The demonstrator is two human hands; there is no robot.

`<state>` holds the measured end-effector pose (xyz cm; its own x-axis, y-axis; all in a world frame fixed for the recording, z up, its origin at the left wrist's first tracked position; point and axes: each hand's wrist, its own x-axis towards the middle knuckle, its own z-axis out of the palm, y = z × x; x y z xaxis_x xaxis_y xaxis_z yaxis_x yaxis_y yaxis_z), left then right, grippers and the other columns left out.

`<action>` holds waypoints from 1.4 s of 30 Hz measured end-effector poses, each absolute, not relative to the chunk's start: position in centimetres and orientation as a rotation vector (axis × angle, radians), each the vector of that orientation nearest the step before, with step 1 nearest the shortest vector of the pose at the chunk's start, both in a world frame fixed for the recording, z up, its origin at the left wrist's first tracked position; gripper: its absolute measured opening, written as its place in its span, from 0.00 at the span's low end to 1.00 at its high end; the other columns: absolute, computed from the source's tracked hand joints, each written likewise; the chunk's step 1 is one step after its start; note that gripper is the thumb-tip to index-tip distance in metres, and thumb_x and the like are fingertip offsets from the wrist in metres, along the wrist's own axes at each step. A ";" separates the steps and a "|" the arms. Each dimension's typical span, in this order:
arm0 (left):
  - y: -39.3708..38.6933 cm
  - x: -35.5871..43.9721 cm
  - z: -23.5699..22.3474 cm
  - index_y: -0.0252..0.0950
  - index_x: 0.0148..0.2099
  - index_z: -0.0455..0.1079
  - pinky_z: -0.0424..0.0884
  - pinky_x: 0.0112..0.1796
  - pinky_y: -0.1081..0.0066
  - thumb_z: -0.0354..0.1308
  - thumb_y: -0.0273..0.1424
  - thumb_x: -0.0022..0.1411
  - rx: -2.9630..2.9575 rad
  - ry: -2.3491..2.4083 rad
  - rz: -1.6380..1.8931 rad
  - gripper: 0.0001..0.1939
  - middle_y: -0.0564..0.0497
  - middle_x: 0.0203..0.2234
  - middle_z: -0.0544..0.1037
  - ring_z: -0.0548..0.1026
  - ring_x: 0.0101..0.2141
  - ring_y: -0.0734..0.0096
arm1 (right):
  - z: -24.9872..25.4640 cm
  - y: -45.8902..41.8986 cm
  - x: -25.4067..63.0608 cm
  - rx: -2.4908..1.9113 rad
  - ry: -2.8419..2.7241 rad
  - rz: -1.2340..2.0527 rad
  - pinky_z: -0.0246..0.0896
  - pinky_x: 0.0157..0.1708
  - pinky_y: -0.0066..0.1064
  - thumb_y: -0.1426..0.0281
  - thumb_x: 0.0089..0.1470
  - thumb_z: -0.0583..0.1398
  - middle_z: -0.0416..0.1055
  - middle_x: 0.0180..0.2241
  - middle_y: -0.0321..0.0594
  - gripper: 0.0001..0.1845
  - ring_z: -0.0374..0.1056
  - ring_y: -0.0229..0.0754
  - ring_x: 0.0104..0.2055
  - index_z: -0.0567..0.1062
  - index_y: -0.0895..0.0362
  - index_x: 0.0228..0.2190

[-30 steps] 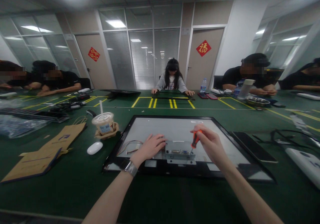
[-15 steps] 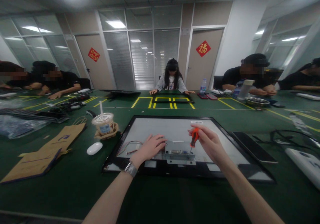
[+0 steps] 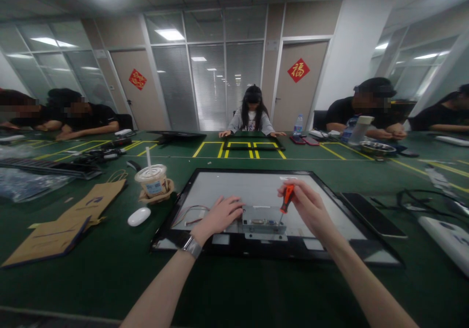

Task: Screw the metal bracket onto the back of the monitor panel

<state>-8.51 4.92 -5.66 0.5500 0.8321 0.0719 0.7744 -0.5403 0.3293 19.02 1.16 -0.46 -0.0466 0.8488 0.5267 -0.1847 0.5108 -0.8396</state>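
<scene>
A black-framed monitor panel (image 3: 256, 186) lies face down on the green table in front of me. Near its front edge sits a small metal circuit-board box (image 3: 264, 219) with loose coloured wires (image 3: 192, 215) to its left. My left hand (image 3: 220, 214) rests palm down on the panel, its fingers touching the box's left side. My right hand (image 3: 308, 206) is closed round an orange-handled screwdriver (image 3: 286, 197), held nearly upright with its tip on the box's right end. A watch is on my left wrist.
To the left lie a lidded drink cup with a straw (image 3: 151, 178), a white mouse (image 3: 138, 216) and a brown paper bag (image 3: 69, 218). A dark phone (image 3: 370, 214) and cables (image 3: 421, 201) are on the right. Other people sit round the table (image 3: 234, 289).
My right hand has shifted a little, and the screwdriver handle has turned and tilted slightly. My left hand has stayed put. The person opposite has spread their hands apart.
</scene>
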 end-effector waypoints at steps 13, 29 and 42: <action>5.1 -8.6 -6.0 0.47 0.63 0.64 0.46 0.65 0.47 0.36 0.45 0.74 2.536 1.344 0.329 0.24 0.51 0.65 0.63 0.58 0.65 0.63 | -1.1 1.5 19.4 -0.696 -1.436 0.899 0.66 0.49 0.44 0.56 0.62 0.58 0.77 0.38 0.41 0.17 0.72 0.47 0.44 0.77 0.50 0.47; 4.7 -8.5 -5.4 0.47 0.64 0.62 0.45 0.65 0.47 0.35 0.45 0.74 2.506 1.335 0.318 0.25 0.50 0.66 0.62 0.56 0.66 0.64 | -0.3 1.1 19.3 -0.797 -1.488 0.658 0.70 0.40 0.38 0.58 0.54 0.64 0.75 0.37 0.41 0.13 0.71 0.45 0.38 0.81 0.51 0.40; 4.9 -8.5 -5.8 0.46 0.64 0.63 0.46 0.65 0.48 0.36 0.45 0.74 2.527 1.339 0.328 0.24 0.50 0.65 0.62 0.57 0.65 0.64 | -0.5 0.7 18.9 -0.860 -1.608 0.416 0.72 0.39 0.41 0.63 0.56 0.63 0.76 0.37 0.41 0.16 0.73 0.45 0.36 0.77 0.51 0.46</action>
